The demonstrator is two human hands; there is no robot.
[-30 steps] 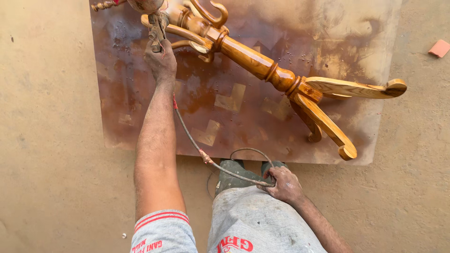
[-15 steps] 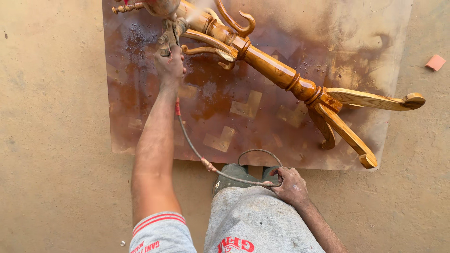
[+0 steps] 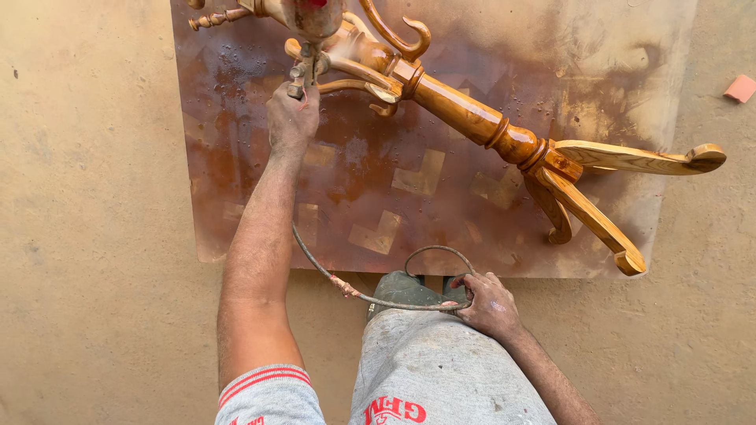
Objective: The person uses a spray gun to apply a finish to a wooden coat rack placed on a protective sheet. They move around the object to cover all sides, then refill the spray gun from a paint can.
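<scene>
A glossy, turned wooden stand [image 3: 472,118] with curved legs and hooks lies on a stained sheet [image 3: 409,197] on the floor. My left hand [image 3: 291,118] is stretched out over the sheet and grips a spray gun [image 3: 311,31], whose cup sits right over the hook end of the stand; faint mist shows beside it. A thin hose [image 3: 346,283] runs back from the gun along my forearm. My right hand [image 3: 488,303] rests on my grey-clothed knee and holds a loop of that hose.
The sheet lies on a sandy, tan floor [image 3: 94,236]. A small pink block [image 3: 740,88] sits on the floor at the far right. My grey shoe [image 3: 405,287] stands at the sheet's near edge.
The view has drifted, so the stand sits more to the right and lower in the picture. My left hand stays on the spray gun at the hook end; my right hand keeps the hose loop.
</scene>
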